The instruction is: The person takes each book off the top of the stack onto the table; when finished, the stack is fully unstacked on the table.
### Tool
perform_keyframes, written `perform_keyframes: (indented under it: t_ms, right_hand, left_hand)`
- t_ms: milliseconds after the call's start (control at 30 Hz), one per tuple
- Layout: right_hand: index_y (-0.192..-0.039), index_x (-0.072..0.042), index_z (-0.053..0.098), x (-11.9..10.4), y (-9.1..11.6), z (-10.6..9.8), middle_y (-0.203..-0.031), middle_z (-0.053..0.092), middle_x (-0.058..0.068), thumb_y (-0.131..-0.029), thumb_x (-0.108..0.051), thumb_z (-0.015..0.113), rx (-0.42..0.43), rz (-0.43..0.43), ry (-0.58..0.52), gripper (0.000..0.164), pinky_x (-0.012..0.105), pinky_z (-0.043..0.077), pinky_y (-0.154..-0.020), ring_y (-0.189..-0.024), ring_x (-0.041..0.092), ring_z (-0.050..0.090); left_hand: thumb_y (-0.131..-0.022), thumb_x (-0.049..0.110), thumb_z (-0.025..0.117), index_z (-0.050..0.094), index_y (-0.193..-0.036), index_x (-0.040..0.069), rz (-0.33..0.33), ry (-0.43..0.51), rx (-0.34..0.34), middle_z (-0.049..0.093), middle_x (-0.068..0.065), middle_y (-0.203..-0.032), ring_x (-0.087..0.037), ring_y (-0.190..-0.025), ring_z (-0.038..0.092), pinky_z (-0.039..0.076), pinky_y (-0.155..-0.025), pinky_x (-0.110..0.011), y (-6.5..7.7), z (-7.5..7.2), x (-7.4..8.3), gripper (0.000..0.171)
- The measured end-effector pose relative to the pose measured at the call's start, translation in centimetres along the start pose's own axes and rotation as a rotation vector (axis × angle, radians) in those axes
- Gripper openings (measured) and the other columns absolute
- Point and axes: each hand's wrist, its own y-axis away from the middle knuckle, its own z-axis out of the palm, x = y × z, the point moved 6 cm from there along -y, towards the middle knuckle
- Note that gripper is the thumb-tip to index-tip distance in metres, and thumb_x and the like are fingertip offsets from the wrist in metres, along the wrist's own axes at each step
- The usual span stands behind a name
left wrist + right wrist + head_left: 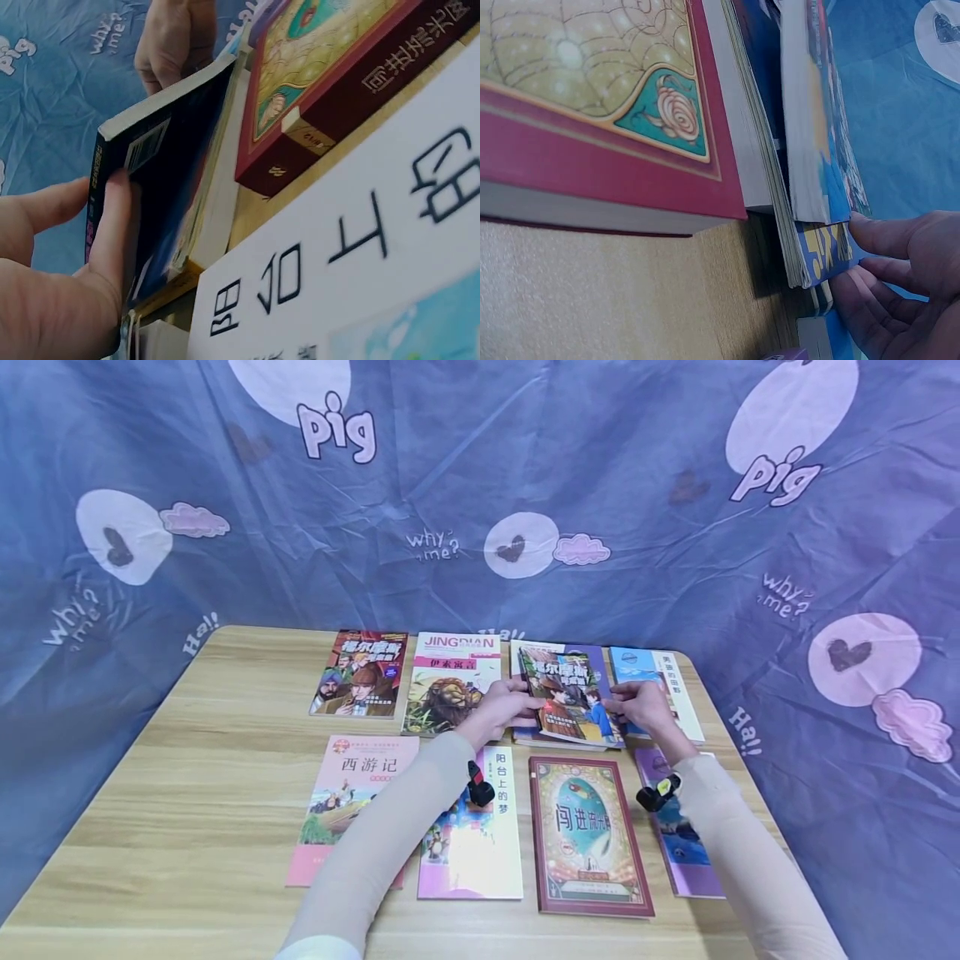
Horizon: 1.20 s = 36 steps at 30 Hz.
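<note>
A dark comic book [566, 697] with cartoon figures and white Chinese lettering is over a small stack at the back right. My left hand [506, 706] pinches its left edge; in the left wrist view a finger lies against the dark back cover [154, 187] by the barcode, and that edge is tilted up. On the opposite edge is my right hand [643, 706]. In the right wrist view the right hand [907, 277] has its thumb at the comic's corner and its other fingers lower, beside the stack. A purple-edged book [600, 658] shows underneath.
Along the back row lie a red comic [360, 677], a lion-cover book [450, 681] and a blue-and-white book [667, 681]. In front are a pink book [341, 785], a white-and-purple book [487, 860], a red-framed book [592, 835] and a purple book [686, 852]. Blue cloth [465, 468] hangs behind.
</note>
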Motion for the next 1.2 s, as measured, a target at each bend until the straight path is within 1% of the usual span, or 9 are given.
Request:
perform_keyframes:
  t_ms: [133,267,400,467,567,633,900,1067,1200]
  right_hand:
    - [-0.14,0.011,0.06,-0.1,0.0,0.0,-0.129,0.068,0.032,-0.099,-0.018,0.075,0.006,-0.004,0.0,0.052,0.022,0.067,-0.066,-0.072,0.002,0.067]
    - [-0.14,0.01,0.061,-0.1,0.0,0.2,-0.129,0.069,0.031,-0.098,-0.019,0.077,0.011,0.003,0.012,0.053,0.022,0.066,-0.066,-0.071,0.003,0.067]
    - [-0.139,0.01,0.061,0.0,0.0,0.3,-0.121,0.071,0.027,-0.097,-0.019,0.078,0.016,0.007,0.027,0.053,0.022,0.065,-0.065,-0.07,0.004,0.067]
    - [-0.138,0.01,0.062,0.0,0.0,0.3,-0.115,0.073,0.023,-0.097,-0.018,0.078,0.018,0.007,0.032,0.053,0.021,0.063,-0.064,-0.069,0.004,0.066]
    - [-0.136,0.01,0.063,-0.1,0.0,0.1,-0.106,0.074,0.016,-0.096,-0.017,0.078,0.025,0.0,0.036,0.051,0.02,0.062,-0.061,-0.066,0.004,0.064]
    - [-0.135,0.011,0.063,-0.1,0.0,0.0,-0.102,0.073,0.014,-0.096,-0.016,0.078,0.029,-0.005,0.036,0.05,0.019,0.062,-0.06,-0.066,0.003,0.064]
    - [-0.135,0.011,0.063,-0.1,0.0,-0.1,-0.1,0.072,0.01,-0.096,-0.018,0.079,0.024,0.001,0.029,0.051,0.02,0.063,-0.062,-0.066,0.003,0.064]
    - [-0.135,0.011,0.063,-0.1,0.0,-0.1,-0.1,0.071,0.01,-0.096,-0.016,0.078,0.025,0.007,0.016,0.05,0.02,0.063,-0.062,-0.067,0.004,0.064]
    - [-0.135,0.011,0.063,-0.1,-0.1,0.0,-0.099,0.071,0.008,-0.096,-0.015,0.079,0.029,0.014,0.006,0.05,0.019,0.063,-0.062,-0.066,0.003,0.064]
  left_hand:
    - [-0.095,-0.001,0.073,0.036,-0.162,0.005,0.001,-0.041,-0.022,0.043,-0.025,-0.163,-0.042,-0.127,0.066,0.068,-0.097,-0.043,0.1,0.1,-0.3,0.077]
    - [-0.095,-0.002,0.072,0.041,-0.16,0.013,0.015,-0.099,-0.031,0.045,-0.023,-0.162,-0.041,-0.123,0.069,0.07,-0.089,-0.041,0.5,-0.5,0.3,0.074]
    - [-0.096,-0.002,0.07,0.041,-0.16,0.016,0.017,-0.151,-0.052,0.044,-0.023,-0.163,-0.027,-0.098,0.074,0.069,-0.07,-0.029,1.2,-1.7,1.4,0.072]
    - [-0.097,-0.002,0.07,0.041,-0.16,0.017,0.015,-0.164,-0.063,0.041,-0.024,-0.165,-0.017,-0.081,0.071,0.066,-0.06,-0.023,1.6,-2.5,2.0,0.072]
    - [-0.097,-0.002,0.07,0.04,-0.16,0.018,0.025,-0.163,-0.075,0.038,-0.025,-0.166,-0.012,-0.066,0.064,0.061,-0.052,-0.021,2.3,-3.9,2.8,0.073]
    - [-0.098,-0.002,0.068,0.039,-0.161,0.019,0.038,-0.161,-0.081,0.037,-0.026,-0.167,-0.01,-0.065,0.064,0.059,-0.05,-0.02,2.8,-4.9,3.3,0.073]
    - [-0.101,-0.003,0.063,0.033,-0.163,0.016,0.108,-0.191,-0.1,0.049,-0.026,-0.16,-0.011,-0.087,0.073,0.067,-0.064,-0.025,5.4,-9.3,5.7,0.072]
    - [-0.101,-0.001,0.063,0.031,-0.164,0.017,0.135,-0.222,-0.073,0.043,-0.026,-0.163,-0.012,-0.096,0.072,0.067,-0.07,-0.025,7.6,-12.7,7.1,0.073]
    - [-0.102,-0.003,0.06,0.029,-0.165,0.014,0.165,-0.223,-0.065,0.043,-0.028,-0.163,-0.01,-0.09,0.074,0.068,-0.07,-0.025,9.7,-15.5,8.1,0.073]
